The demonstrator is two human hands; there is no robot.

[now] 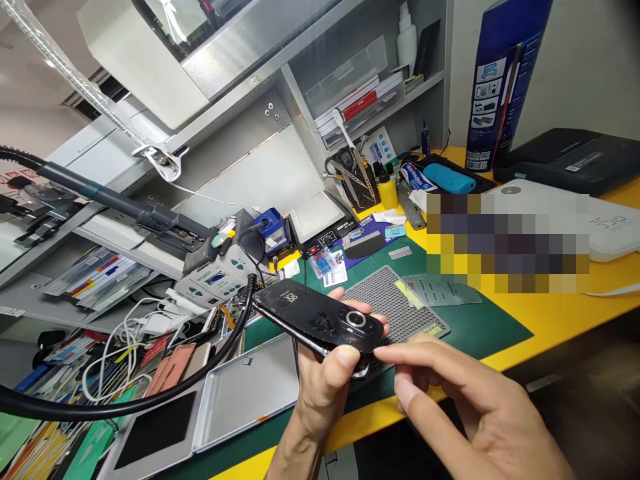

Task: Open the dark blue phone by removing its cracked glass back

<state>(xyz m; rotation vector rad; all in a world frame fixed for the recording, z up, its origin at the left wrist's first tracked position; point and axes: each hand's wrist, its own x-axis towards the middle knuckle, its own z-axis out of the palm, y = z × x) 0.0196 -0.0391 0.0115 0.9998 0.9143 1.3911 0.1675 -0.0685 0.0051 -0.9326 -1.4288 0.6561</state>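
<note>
A black smartphone (320,317) with a large round camera ring and gold digits on its back is tilted in my left hand (333,383). That hand is closed around it, thumb on the near edge and fingertips showing behind the far edge. Along the near edge the back cover stands slightly apart from the frame, and its surface looks marked or cracked near the camera. A small dark and silvery piece (361,368) shows under the camera end; I cannot tell what it is. My right hand (465,400) has its index fingertip at the camera end, with thumb and index apart.
Beneath lie a grey perforated mat (400,300) and a green work mat (493,327) on a yellow table (555,320). A black hose (200,383) curves at the left beside a shallow metal tray (250,393). A soldering station (220,277) stands behind. Part of the right side is pixelated.
</note>
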